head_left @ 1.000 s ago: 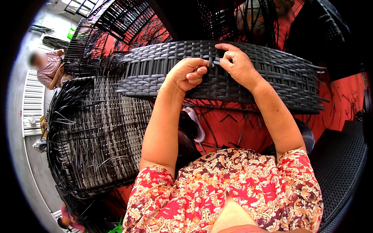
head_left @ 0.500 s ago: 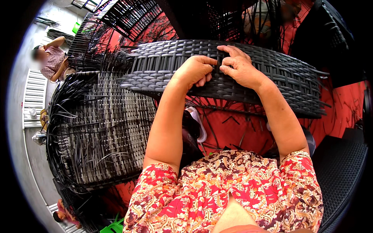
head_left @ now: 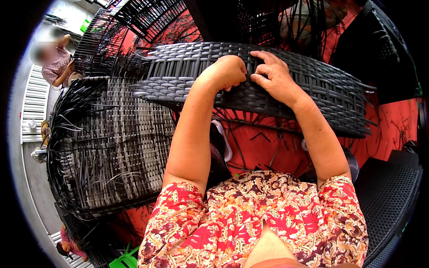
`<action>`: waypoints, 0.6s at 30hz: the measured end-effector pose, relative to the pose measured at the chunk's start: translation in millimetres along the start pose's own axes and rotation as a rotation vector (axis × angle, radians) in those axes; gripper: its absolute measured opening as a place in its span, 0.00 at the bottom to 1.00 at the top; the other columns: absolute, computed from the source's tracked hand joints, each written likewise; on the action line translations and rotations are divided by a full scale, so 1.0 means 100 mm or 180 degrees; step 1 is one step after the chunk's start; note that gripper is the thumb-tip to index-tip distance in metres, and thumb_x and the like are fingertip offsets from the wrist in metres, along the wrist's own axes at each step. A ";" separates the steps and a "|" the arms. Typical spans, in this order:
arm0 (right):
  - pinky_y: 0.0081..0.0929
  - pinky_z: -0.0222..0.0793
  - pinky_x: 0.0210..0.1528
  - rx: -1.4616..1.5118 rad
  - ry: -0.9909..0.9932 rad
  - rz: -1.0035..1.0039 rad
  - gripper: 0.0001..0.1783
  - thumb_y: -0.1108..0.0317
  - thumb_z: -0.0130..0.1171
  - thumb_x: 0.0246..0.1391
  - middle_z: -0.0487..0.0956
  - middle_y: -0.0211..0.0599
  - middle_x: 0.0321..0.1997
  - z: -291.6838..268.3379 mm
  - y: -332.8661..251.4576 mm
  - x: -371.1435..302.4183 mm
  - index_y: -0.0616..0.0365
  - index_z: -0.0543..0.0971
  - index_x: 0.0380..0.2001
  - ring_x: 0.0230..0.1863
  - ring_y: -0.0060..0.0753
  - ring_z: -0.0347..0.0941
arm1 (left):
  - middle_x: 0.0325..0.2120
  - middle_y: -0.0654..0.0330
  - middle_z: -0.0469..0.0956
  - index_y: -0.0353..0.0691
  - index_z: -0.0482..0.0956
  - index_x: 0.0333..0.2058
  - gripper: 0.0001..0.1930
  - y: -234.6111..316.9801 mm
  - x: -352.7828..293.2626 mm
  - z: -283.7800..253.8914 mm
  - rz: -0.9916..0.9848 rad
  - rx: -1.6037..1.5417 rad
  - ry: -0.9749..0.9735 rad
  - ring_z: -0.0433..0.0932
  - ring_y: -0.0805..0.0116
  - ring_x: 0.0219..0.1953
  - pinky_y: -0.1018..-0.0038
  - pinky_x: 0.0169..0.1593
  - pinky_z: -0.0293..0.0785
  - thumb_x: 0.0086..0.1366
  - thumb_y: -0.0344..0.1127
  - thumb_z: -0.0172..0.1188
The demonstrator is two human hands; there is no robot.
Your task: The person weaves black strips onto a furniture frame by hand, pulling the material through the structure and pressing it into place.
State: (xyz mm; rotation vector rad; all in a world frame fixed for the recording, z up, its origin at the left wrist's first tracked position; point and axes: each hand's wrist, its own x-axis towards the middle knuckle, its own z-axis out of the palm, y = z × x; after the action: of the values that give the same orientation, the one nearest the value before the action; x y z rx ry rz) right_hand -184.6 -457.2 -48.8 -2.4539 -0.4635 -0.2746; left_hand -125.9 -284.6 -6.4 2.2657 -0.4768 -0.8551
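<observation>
A long, curved panel of dark grey woven wicker strips (head_left: 326, 91) lies across in front of me, with loose strand ends at both sides. My left hand (head_left: 227, 73) is closed over the middle of the panel, its knuckles up. What its curled fingers hold, if anything, is hidden. Close beside it on the right, my right hand (head_left: 274, 77) rests on the weave with its fingers apart. Its index finger reaches up toward the panel's far edge, and the thumb points at my left hand. A narrow dark gap in the weave shows between the two hands.
To the left stands a larger grey woven piece (head_left: 125, 147) with many loose black strands. Dark slatted frames (head_left: 147, 20) are behind it. Cut strips litter the red floor (head_left: 254, 152). Black woven panels (head_left: 382, 201) stand at right. A person (head_left: 58, 67) sits at far left.
My left hand has turned over at the wrist, its knuckles now higher and its index finger curled in. My right hand stays nearly in place. The whole view has shifted slightly.
</observation>
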 end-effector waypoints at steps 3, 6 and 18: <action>0.37 0.51 0.61 0.0241 0.0161 0.0216 0.07 0.65 0.59 0.48 0.66 0.38 0.59 0.01 0.04 -0.01 0.56 0.76 0.23 0.61 0.41 0.58 | 0.13 0.64 0.70 0.33 0.77 0.29 0.07 0.05 -0.04 -0.04 0.0008 -0.0122 0.0148 0.64 0.76 0.10 0.78 0.13 0.59 0.50 0.30 0.56; 0.37 0.53 0.60 0.0759 0.0789 0.0192 0.07 0.65 0.59 0.48 0.65 0.41 0.59 0.02 0.01 0.02 0.54 0.78 0.31 0.60 0.44 0.59 | 0.12 0.64 0.69 0.33 0.77 0.27 0.08 0.01 -0.09 -0.13 0.0078 -0.0098 0.0325 0.63 0.77 0.10 0.78 0.12 0.58 0.48 0.30 0.55; 0.38 0.50 0.63 0.1027 0.0027 0.0123 0.12 0.62 0.58 0.50 0.69 0.44 0.57 0.17 -0.07 0.28 0.59 0.77 0.21 0.64 0.46 0.54 | 0.13 0.65 0.71 0.34 0.78 0.31 0.08 -0.32 -0.21 -0.24 0.0067 -0.1035 0.0814 0.61 0.81 0.08 0.83 0.11 0.56 0.55 0.31 0.56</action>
State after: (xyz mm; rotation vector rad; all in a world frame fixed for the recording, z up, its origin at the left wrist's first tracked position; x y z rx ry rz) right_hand -160.0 -433.6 -49.9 -2.1436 -0.4203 -0.1784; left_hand -121.2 -239.1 -5.4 2.0265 -0.2254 -0.5734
